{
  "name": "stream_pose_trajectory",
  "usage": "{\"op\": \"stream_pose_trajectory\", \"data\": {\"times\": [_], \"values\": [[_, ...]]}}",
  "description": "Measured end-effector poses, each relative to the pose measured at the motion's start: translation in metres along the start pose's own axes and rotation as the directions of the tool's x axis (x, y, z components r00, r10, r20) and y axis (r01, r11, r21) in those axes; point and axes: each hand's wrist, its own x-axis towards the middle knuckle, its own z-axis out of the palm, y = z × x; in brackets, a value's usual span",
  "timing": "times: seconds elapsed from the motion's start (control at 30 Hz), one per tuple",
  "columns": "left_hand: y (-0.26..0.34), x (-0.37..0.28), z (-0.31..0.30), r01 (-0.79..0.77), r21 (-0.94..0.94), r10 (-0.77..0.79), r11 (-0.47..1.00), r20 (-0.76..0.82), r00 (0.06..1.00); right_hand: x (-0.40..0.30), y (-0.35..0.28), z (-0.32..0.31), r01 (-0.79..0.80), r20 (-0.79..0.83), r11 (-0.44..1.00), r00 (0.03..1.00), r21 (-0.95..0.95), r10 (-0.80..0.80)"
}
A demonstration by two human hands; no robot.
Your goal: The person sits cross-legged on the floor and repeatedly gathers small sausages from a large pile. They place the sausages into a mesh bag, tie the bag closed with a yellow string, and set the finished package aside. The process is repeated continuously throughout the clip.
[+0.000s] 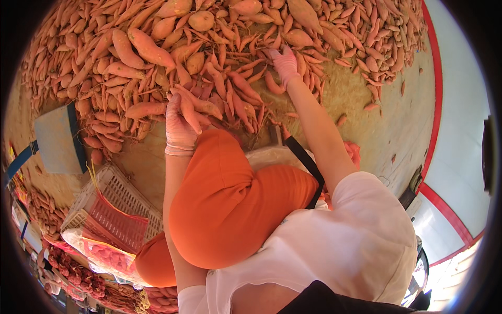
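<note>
A large pile of sweet potatoes (153, 49) covers the floor in front of me. My left hand (180, 123), in a thin pale glove, grips several small sweet potatoes (189, 114) just above my knee. My right hand (284, 64), gloved too, reaches into thin, rooty sweet potatoes at the pile's near edge; its fingertips are partly hidden among them, and whether it grips one cannot be told. A curved sweet potato (273, 83) lies just below that hand.
Left of my knee stands a plastic crate (121, 196) with red mesh over it. A blue-grey box-like thing (59, 139) with a strap is beyond it. Filled bags (110, 255) lie at lower left. A red-edged pale wall (457, 117) curves along the right; stray sweet potatoes (342, 119) lie on the floor.
</note>
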Motion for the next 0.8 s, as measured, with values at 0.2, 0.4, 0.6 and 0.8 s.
{"op": "stream_pose_trajectory", "data": {"times": [0.2,0.4,0.6,0.8], "values": [[-0.006,0.002,-0.036,0.102,0.001,-0.102,0.995,0.112,0.988,-0.105,-0.053,0.031,-0.183,0.453,0.668,0.854,0.721,-0.255],[-0.006,0.005,0.008,0.029,0.265,-0.019,0.964,-0.040,0.999,-0.158,-0.095,0.059,0.159,0.337,0.858,0.873,0.488,-0.353],[0.004,-0.005,0.020,0.048,0.303,-0.037,0.952,-0.042,0.998,-0.165,-0.099,0.050,0.620,0.405,0.784,0.716,0.006,-0.569],[0.017,-0.006,0.035,-0.006,0.525,-0.025,0.851,0.053,0.998,-0.147,-0.127,0.048,0.871,0.389,0.475,0.485,-0.129,-0.784]]}}
